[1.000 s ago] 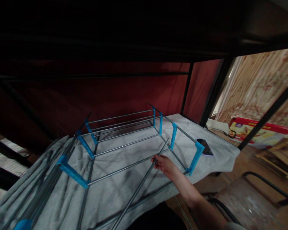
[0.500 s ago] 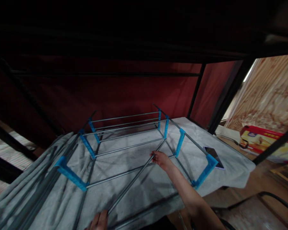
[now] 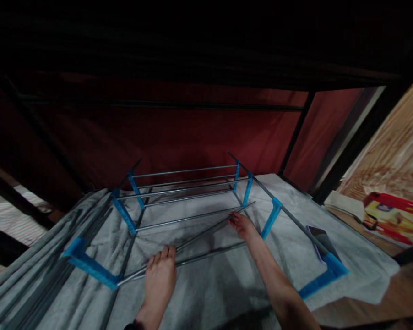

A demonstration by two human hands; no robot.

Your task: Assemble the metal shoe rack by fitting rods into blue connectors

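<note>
A loose grey metal tube (image 3: 203,236) slants across the middle of a rack frame. My left hand (image 3: 162,266) is closed around its near part, at the lower left. Farther along, my right hand (image 3: 241,224) pinches the tube short of its far end. The frame has grey rods (image 3: 189,219) joined by blue plastic connectors (image 3: 93,270) on both sides. Another blue connector (image 3: 271,219) stands to the right of my right hand. Behind the hands, several crossbars (image 3: 186,171) span the frame. My left hand partly hides the front crossbar.
The frame lies on a grey blanket (image 3: 206,293). Several more tubes (image 3: 60,270) lie at the left. A phone (image 3: 323,243) rests by the right rail. Black posts (image 3: 297,133) and a red curtain (image 3: 179,133) stand behind. A red and yellow box (image 3: 395,217) sits at far right.
My left hand has moved up and right with the tube, which now lies at a flatter slant. My right hand has shifted slightly right. The view has shifted a little.
</note>
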